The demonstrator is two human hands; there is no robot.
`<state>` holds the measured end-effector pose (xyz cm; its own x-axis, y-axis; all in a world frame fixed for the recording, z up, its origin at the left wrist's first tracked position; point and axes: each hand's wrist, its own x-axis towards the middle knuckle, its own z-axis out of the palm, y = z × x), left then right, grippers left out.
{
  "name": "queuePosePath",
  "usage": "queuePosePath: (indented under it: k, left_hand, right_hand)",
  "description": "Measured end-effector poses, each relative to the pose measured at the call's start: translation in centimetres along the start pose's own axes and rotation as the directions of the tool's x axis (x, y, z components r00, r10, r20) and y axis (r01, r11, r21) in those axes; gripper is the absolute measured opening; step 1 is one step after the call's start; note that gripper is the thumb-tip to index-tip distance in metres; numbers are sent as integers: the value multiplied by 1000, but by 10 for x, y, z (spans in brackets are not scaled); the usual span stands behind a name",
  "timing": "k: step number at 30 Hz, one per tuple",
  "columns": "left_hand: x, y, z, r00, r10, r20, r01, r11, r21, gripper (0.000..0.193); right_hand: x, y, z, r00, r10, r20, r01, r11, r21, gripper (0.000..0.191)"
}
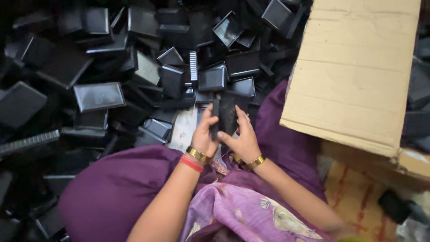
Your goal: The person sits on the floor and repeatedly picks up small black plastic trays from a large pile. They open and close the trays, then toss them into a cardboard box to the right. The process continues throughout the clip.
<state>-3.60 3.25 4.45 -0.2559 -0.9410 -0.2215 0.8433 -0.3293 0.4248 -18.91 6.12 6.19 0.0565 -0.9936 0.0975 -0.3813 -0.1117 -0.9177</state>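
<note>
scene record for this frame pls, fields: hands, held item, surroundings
left hand: left hand grips one edge of the black plastic piece
right hand: right hand supports the same piece from the other side
held item: flat, dark, upright between both hands
pile: heap of black plastic trays ahead and to the left
box: cardboard box at right, apart from the hands
lap: purple cloth

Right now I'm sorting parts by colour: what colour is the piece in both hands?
Black, like the piece pile around it; the head view shows it.

Both forearms angled inward; left hand [205, 134] and right hand [244, 140] close together, fingers curled in grip
</note>
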Motion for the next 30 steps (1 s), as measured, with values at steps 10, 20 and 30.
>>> queuePosePath:
  k: [10, 20, 30]
  left_hand:
    - [-4, 18, -1, 975, -55, -217, 128, 932, 339, 79]
    - [10, 22, -40, 849, 451, 274, -280, -55, 958, 52]
    - [43, 44, -89, 876, 192, -443, 67, 860, 506, 33]
  right_hand:
    - [16, 9, -10, 980, 143, 136, -196, 798, 570, 60]
    - [9, -8, 6, 931, 267, 247, -246, 963, -113, 56]
    - [10, -54, -24, 972, 225, 67, -228, 972, 51, 41]
